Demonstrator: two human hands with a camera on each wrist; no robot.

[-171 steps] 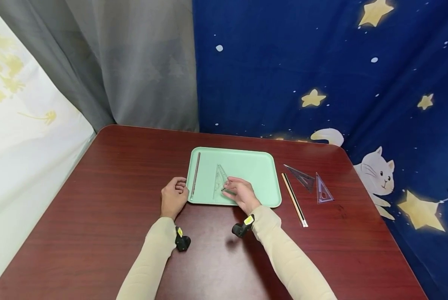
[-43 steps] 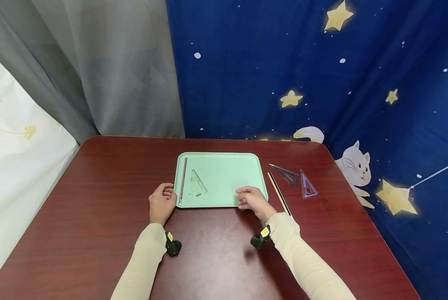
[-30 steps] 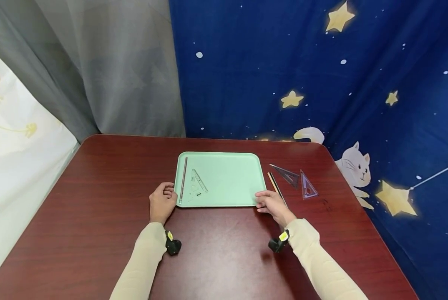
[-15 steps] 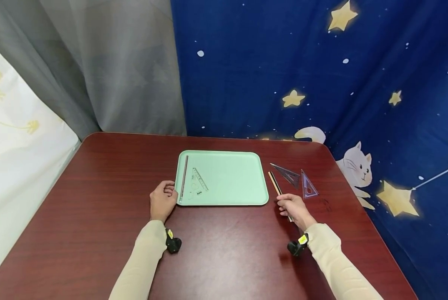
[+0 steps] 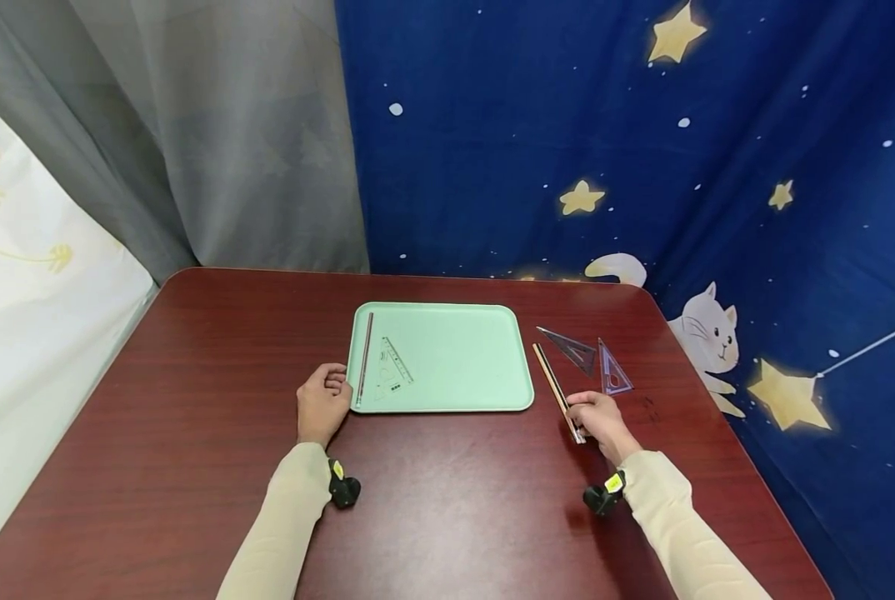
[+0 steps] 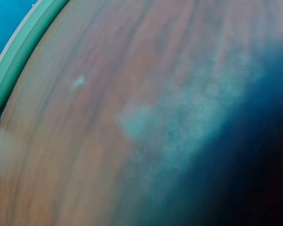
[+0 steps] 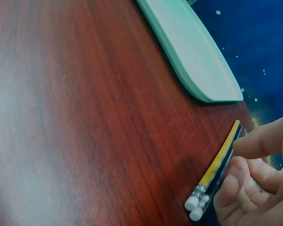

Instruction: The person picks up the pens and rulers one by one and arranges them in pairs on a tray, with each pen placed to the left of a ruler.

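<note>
My left hand rests on the table at the left edge of a pale green tray, fingers loosely curled against its rim. Blur fills most of the left wrist view, where the tray rim shows at the upper left. Beside the eraser ends of two pencils lying together, a yellow pencil and a black pencil, is my right hand. In the right wrist view its thumb and index finger stand slightly apart at the black pencil. A dark red pencil and a clear set square lie in the tray.
Two more set squares lie right of the pencils: a dark, narrow set square and a purplish set square. The dark red wooden table ends at curtains behind and to the right.
My right hand has left the clear set square, which now lies farther left in the tray beside the red pencil, and moved right to the two pencils. The left hand stays at the tray.
</note>
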